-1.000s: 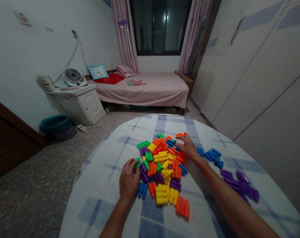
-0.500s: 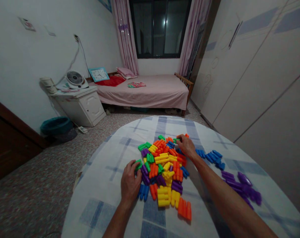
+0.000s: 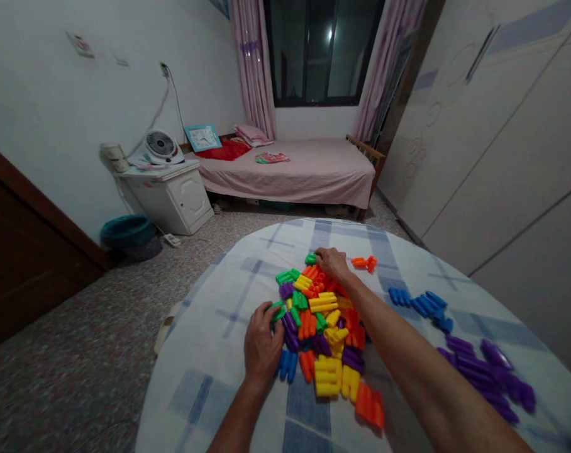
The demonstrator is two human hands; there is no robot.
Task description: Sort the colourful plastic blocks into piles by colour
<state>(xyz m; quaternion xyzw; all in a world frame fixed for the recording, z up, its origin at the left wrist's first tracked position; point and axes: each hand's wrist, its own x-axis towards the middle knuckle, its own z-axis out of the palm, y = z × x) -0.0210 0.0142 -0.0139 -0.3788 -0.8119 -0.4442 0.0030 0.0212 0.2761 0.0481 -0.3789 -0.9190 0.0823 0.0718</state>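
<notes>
A heap of plastic building blocks made of joined tubes, in yellow [image 3: 327, 377], orange [image 3: 307, 325], green [image 3: 299, 300], purple [image 3: 321, 345] and blue [image 3: 287, 365], lies on the table. At the heap's left edge my left hand [image 3: 261, 345] has thumb and fingers closed around a green block [image 3: 278, 312]. My right hand [image 3: 334, 263] reaches over the far side of the heap, fingers curled down. Its fingertips are at a green block [image 3: 310, 258] on the far edge, and the palm hides the blocks beneath.
Apart from the heap, orange blocks [image 3: 365, 263], blue blocks [image 3: 424, 304] and purple blocks [image 3: 488, 374] lie in groups on the right. A checked cloth covers the round table [image 3: 210, 340]. Beyond stand a bed [image 3: 304, 170], a cabinet [image 3: 172, 195] and a bin [image 3: 129, 233].
My right hand has moved left across the far side of the heap, away from the small orange group. My left hand keeps its place at the green block. The view has turned slightly left.
</notes>
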